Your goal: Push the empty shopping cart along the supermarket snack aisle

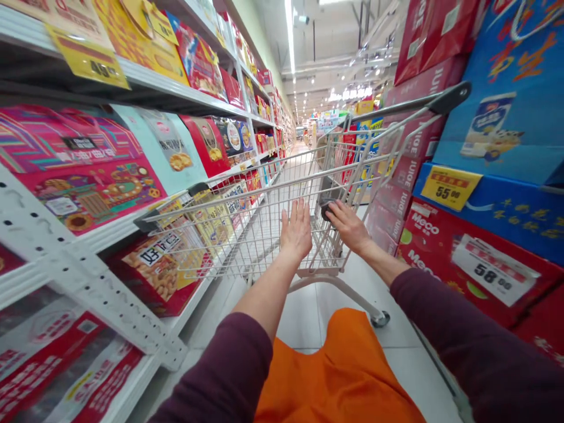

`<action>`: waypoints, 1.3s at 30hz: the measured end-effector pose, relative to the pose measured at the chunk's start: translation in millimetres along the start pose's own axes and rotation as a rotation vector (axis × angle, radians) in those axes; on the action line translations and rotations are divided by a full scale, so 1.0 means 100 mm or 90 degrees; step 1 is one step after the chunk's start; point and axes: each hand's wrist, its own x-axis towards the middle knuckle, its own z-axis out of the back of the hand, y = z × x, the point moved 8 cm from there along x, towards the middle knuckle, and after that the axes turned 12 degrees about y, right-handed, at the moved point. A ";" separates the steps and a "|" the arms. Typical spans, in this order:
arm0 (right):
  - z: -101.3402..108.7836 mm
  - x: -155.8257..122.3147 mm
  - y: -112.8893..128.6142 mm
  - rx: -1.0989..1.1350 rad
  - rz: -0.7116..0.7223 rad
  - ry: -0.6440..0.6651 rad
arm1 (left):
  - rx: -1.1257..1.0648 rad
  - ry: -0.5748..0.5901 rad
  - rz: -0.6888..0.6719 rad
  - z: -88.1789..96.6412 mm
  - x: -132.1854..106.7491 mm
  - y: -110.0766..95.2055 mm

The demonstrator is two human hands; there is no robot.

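Observation:
A wire shopping cart [273, 179] stands sideways across the aisle in front of me, its handle raised at the right. My left hand [296, 230] lies against the cart's wire side with the fingers stretched out and pointing up. Just to its right, my right hand [350, 228] reaches the cart with extended fingertips at a dark plastic part [326, 207] on the frame. Neither hand is wrapped round anything that I can see. The visible basket wires show the floor and shelf through them. One caster [379, 319] shows low on the right.
White shelves [83, 276] packed with boxed and bagged snacks run along the left, close to the cart's end. Stacked red cartons [467, 252] and blue gift boxes [511, 106] line the right. Price tags [450, 187] stick out. Pale floor tiles [304, 320] lie below.

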 end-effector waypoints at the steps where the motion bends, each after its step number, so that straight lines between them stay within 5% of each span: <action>1: -0.01 -0.02 0.04 -0.010 0.016 0.005 | 0.001 -0.002 0.000 0.01 0.00 0.00; 3: 0.08 0.01 0.06 -0.029 0.043 -0.016 | -0.001 -0.010 -0.004 0.06 0.03 -0.02; 8: 0.86 0.32 -0.26 -0.125 0.055 -0.224 | -0.018 -0.048 -0.032 0.24 0.15 -0.13; 11: 1.12 0.50 -0.48 -0.170 0.051 -0.262 | -0.035 -0.069 -0.052 0.38 0.24 -0.21; 17: 0.73 0.53 -0.49 -0.121 0.001 -0.094 | -0.058 -0.114 -0.049 0.69 0.41 -0.30; 21: 0.52 0.49 -0.35 -0.113 -0.034 -0.050 | -0.050 -0.095 -0.047 0.72 0.50 -0.35; 33: 0.67 0.91 -0.35 -0.133 0.043 0.031 | -0.041 -0.088 0.031 0.67 0.67 -0.31; 39: 0.86 0.90 -0.46 -0.120 0.077 -0.088 | -0.017 -0.091 0.011 0.60 0.69 -0.25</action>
